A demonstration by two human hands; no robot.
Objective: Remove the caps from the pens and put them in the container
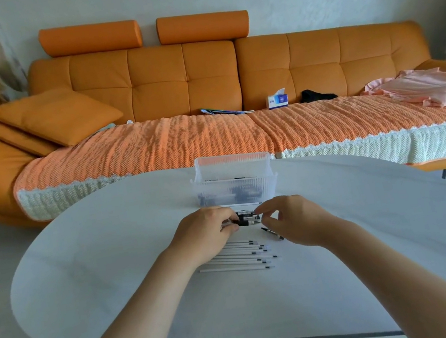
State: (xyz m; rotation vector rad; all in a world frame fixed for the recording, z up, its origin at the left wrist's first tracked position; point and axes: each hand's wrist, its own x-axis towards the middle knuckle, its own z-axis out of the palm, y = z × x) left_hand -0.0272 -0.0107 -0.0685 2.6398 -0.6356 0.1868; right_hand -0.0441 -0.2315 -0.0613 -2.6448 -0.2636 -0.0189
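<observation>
Just on the near side of the container (pixel 234 184), a bundle of black pens (pixel 246 220) sits crosswise in the left hand (pixel 205 231), whose fingers curl round it. The right hand (pixel 294 219) bends thumb and forefinger at the bundle's end; whether they already pinch a cap is too small to tell. Farther from the container, a row of white pens (pixel 241 256) and one black pen (pixel 273 233) lie on the table (pixel 101 275). A cap looks about to be pulled, which needs a firm pinch, a straight tug, then a short carry over the container's near wall.
</observation>
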